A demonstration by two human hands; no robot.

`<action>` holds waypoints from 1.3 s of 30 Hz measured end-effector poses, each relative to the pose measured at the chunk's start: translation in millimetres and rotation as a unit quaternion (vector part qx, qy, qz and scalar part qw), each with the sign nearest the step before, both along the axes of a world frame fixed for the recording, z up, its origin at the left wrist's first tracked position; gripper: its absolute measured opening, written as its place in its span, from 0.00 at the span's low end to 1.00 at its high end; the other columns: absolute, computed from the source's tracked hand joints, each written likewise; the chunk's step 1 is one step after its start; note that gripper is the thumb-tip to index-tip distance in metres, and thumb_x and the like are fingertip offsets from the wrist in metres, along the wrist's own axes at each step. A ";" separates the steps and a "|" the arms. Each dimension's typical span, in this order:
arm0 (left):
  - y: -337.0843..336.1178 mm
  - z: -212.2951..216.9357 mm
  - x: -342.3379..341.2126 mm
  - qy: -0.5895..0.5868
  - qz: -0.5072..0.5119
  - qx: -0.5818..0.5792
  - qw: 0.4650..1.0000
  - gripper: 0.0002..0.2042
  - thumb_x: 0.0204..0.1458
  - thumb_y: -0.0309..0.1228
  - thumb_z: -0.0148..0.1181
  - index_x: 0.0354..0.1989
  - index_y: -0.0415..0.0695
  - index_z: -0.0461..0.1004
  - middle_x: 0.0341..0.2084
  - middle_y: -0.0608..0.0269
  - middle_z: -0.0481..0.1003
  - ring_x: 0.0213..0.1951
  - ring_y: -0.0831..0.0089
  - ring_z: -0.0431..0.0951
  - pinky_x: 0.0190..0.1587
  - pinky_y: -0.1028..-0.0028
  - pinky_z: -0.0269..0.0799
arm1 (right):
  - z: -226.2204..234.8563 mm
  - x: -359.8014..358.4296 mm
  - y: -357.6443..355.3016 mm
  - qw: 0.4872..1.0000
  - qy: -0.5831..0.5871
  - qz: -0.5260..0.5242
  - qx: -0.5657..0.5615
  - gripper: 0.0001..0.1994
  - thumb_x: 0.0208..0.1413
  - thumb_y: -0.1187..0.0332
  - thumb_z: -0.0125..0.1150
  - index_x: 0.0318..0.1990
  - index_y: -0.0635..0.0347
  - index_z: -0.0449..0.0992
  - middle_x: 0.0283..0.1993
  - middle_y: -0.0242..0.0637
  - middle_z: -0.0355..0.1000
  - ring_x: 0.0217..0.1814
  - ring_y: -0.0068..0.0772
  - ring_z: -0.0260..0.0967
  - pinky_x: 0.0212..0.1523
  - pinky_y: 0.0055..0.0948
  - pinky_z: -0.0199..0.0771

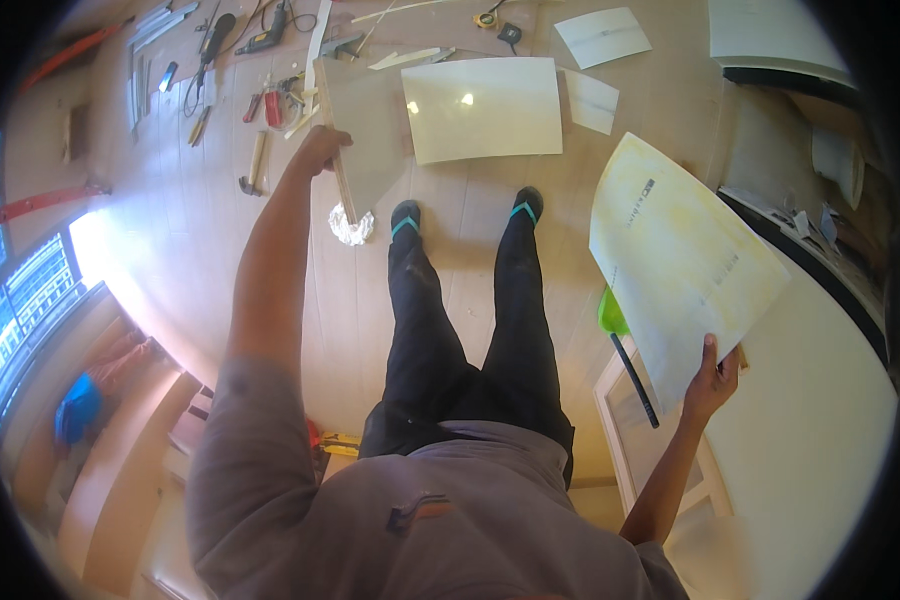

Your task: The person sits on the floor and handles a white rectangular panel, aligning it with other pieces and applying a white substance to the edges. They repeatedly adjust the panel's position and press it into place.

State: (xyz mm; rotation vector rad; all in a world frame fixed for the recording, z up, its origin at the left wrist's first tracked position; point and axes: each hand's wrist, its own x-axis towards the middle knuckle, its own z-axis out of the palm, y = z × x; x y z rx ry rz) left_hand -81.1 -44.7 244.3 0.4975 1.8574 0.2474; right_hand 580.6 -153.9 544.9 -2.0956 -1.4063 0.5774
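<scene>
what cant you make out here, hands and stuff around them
Head view:
- right hand: some fingers, hidden behind the pale yellowish sheet
- grey board in the left hand: its far face, turned away
- green item: full shape, partly covered by the sheet
- white panel: cut off by the top edge

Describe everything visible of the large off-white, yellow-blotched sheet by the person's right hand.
The large, thin, off-white sheet is roughly four-sided, blotched with yellow and marked with dark printing on the visible face. It looks like laminate or stiff paper, though the material is uncertain. It bows slightly and slants, its far end toward the upper left. The bare right hand grips its near edge, thumb on the printed face. It partly hides a bright green object; contact there is unclear.
</scene>
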 end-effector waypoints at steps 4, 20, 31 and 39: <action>32.0 -16.3 44.0 0.034 -0.006 0.007 0.999 0.16 0.47 0.29 0.67 0.42 0.31 0.77 0.30 0.52 0.76 0.30 0.57 0.81 0.28 0.56 0.82 | -10.1 44.3 2.0 1.000 -0.011 -0.008 -0.014 0.06 0.64 0.74 0.61 0.36 0.70 0.74 0.33 0.30 0.71 0.33 0.16 0.61 0.33 0.19 0.63; 162.6 -120.6 326.5 0.158 -0.187 -0.045 0.969 0.16 0.47 0.40 0.67 0.35 0.38 0.81 0.30 0.52 0.80 0.27 0.62 0.82 0.29 0.64 0.79 | -52.6 140.3 -19.5 0.987 -0.064 -0.044 -0.143 0.08 0.60 0.71 0.65 0.39 0.68 0.75 0.29 0.33 0.66 0.29 0.23 0.56 0.30 0.25 0.58; 120.7 -157.8 445.7 0.118 -0.308 -0.019 0.944 0.21 0.53 0.43 0.57 0.50 0.42 0.80 0.52 0.48 0.78 0.56 0.51 0.78 0.56 0.55 0.73 | -37.2 149.8 -34.9 0.982 -0.046 -0.066 -0.173 0.06 0.59 0.73 0.64 0.38 0.67 0.77 0.31 0.36 0.69 0.27 0.26 0.59 0.27 0.27 0.57; -194.6 -49.3 418.1 -0.231 -0.183 -0.264 0.918 0.27 0.63 0.52 0.52 0.42 0.34 0.77 0.34 0.46 0.81 0.27 0.54 0.83 0.25 0.61 0.78 | -10.7 123.8 35.3 0.982 0.059 0.093 -0.151 0.06 0.53 0.79 0.67 0.37 0.70 0.77 0.33 0.34 0.70 0.30 0.24 0.62 0.30 0.24 0.62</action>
